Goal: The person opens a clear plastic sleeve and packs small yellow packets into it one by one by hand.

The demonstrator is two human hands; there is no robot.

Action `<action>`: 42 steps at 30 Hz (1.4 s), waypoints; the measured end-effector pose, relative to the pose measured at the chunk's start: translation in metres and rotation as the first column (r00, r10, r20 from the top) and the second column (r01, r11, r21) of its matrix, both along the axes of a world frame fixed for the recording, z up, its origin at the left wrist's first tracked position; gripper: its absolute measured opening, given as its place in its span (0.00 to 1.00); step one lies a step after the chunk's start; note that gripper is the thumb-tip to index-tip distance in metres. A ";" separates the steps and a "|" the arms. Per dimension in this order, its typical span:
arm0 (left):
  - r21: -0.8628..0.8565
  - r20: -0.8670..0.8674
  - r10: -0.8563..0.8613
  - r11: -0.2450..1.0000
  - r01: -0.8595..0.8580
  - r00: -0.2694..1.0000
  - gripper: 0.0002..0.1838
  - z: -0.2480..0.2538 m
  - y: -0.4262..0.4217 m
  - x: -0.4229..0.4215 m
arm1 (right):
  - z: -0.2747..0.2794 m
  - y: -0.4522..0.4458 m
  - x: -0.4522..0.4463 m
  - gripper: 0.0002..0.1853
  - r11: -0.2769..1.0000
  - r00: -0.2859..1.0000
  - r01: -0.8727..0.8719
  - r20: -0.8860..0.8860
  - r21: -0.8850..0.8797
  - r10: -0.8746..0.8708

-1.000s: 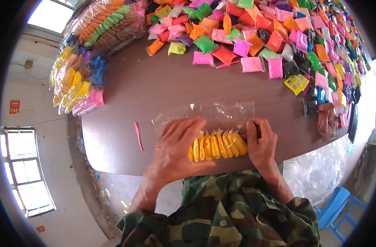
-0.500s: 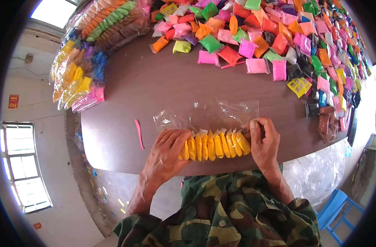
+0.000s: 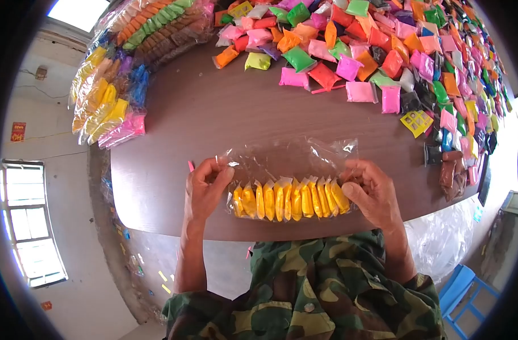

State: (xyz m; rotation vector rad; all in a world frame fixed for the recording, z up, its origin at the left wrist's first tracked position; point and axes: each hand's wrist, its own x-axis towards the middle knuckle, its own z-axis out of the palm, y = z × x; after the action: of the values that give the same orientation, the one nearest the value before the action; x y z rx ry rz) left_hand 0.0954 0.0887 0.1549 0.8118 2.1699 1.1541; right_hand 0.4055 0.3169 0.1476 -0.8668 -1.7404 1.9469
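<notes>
A clear plastic bag (image 3: 281,158) lies on the brown table in front of me, its loose film spreading away from my body. Inside it a row of several yellow packets (image 3: 296,199) stands side by side. At the bag's left edge, my left hand (image 3: 206,184) pinches the film between thumb and fingers. My right hand (image 3: 373,191) is closed on the film at the right end, with the thumb beside the last packet. Just behind my left hand shows the tip of a pink strip (image 3: 191,166).
Loose coloured packets (image 3: 349,62) are heaped across the far and right side of the table (image 3: 225,113). Filled clear bags of packets (image 3: 108,107) are stacked at the far left. A blue stool (image 3: 460,289) stands on the floor at lower right.
My left hand has moved from on top of the yellow packets to the bag's left edge, uncovering the row's left end. My right hand has shifted slightly right and still holds the film.
</notes>
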 end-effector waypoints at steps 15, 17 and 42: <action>0.120 -0.070 0.057 0.992 -0.048 0.996 0.08 -0.015 -0.003 0.007 | 0.000 -0.005 -0.013 0.05 0.954 0.972 0.113 0.169 0.277 -0.164; 0.095 0.013 0.089 0.991 -0.089 0.996 0.08 -0.012 -0.002 0.007 | -0.002 -0.007 -0.013 0.05 0.931 0.967 0.134 0.161 0.339 -0.197; 0.015 0.396 -0.061 0.998 0.060 0.916 0.27 0.016 -0.008 0.012 | -0.008 -0.009 -0.012 0.03 0.935 0.961 0.194 0.134 0.295 -0.242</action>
State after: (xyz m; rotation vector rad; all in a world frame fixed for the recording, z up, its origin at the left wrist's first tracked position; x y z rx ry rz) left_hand 0.1069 0.0805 0.1711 0.5796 1.7963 1.1741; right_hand 0.3934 0.3075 0.1394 -1.0925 -1.8650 1.4780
